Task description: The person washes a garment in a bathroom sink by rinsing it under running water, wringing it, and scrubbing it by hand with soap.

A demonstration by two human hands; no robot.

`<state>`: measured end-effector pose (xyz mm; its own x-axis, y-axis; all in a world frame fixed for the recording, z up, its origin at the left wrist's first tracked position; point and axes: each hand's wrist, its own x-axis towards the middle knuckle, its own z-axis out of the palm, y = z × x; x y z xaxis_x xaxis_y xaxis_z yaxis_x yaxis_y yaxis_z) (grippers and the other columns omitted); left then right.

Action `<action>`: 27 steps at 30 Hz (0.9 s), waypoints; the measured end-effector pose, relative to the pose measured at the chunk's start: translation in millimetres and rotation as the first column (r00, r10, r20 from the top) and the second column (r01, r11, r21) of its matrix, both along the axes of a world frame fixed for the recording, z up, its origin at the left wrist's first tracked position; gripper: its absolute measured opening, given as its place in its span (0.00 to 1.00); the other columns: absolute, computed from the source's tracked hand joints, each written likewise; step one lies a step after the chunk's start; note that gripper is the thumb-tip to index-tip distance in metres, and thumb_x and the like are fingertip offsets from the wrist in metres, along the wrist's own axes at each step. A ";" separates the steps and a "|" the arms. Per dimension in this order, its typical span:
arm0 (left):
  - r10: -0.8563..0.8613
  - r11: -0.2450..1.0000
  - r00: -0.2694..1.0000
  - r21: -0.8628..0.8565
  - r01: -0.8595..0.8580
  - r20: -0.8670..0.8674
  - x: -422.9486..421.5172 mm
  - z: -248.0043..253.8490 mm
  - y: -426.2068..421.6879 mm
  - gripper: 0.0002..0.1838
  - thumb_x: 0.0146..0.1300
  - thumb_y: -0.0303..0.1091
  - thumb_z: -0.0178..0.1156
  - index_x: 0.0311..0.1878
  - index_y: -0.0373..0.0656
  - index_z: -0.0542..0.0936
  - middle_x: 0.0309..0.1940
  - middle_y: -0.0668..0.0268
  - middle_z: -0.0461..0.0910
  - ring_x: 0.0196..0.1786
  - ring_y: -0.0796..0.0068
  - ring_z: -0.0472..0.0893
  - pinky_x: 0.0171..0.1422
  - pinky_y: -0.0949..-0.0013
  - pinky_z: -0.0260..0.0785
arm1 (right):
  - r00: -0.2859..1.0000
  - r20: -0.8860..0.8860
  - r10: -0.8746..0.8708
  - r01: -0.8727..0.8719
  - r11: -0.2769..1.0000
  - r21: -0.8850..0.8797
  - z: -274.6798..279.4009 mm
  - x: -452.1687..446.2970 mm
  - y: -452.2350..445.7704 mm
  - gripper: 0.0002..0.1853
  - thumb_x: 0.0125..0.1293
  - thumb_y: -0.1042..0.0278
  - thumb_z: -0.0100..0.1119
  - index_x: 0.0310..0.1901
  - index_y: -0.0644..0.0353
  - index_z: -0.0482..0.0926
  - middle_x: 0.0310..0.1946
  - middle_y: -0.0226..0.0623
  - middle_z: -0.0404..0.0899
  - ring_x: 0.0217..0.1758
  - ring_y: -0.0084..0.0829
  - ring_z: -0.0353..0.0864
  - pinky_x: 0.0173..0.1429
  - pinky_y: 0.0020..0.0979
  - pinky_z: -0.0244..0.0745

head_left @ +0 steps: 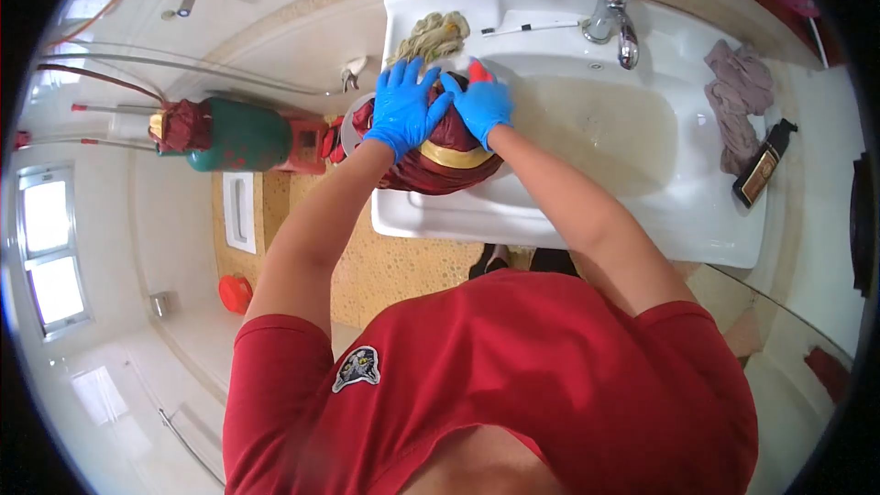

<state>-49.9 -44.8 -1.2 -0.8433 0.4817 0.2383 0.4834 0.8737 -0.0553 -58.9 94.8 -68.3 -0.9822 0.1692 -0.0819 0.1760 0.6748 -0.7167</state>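
Observation:
A dark red cloth bundle with a gold band lies at the left end of the white sink, partly over a pale basin rim. My left hand, in a blue glove, presses on the bundle's upper left with its fingers spread. Beside it my right hand, also gloved in blue with red on a fingertip, rests on the bundle's upper right, its fingers apart. The bundle's far side is hidden under both hands. Cloudy water fills the sink bowl.
Behind the bundle lies a beige string mop head. A toothbrush and a chrome faucet are at the back. A greyish cloth and black bottle lie right. A green cylinder stands left.

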 end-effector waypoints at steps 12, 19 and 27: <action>-0.059 0.950 0.998 0.308 0.050 0.021 137.7 39.6 -6.5 0.46 0.46 0.54 0.65 0.64 0.34 0.63 0.45 0.49 0.73 0.48 0.48 0.72 0.55 0.51 0.61 | 0.826 -0.496 0.267 -0.348 0.934 -0.078 64.6 129.4 21.9 0.24 0.48 0.41 0.62 0.40 0.51 0.78 0.43 0.39 0.74 0.49 0.44 0.71 0.52 0.45 0.62; 0.038 0.677 0.870 0.628 -0.385 0.492 92.9 0.6 -10.8 0.18 0.60 0.46 0.57 0.37 0.37 0.77 0.28 0.51 0.76 0.34 0.51 0.76 0.42 0.57 0.66 | 0.912 -0.213 0.351 -0.372 0.925 -0.070 13.1 70.9 -8.2 0.18 0.60 0.50 0.49 0.24 0.54 0.80 0.23 0.49 0.77 0.27 0.50 0.77 0.36 0.48 0.66; 0.059 0.881 0.977 0.449 -0.149 0.207 -9.7 -31.4 2.1 0.24 0.62 0.53 0.53 0.48 0.41 0.78 0.55 0.51 0.71 0.56 0.49 0.69 0.63 0.53 0.57 | 0.985 -0.070 0.159 -0.151 0.982 0.114 -6.8 -9.1 9.2 0.28 0.61 0.40 0.44 0.35 0.60 0.82 0.40 0.51 0.80 0.42 0.50 0.80 0.46 0.48 0.72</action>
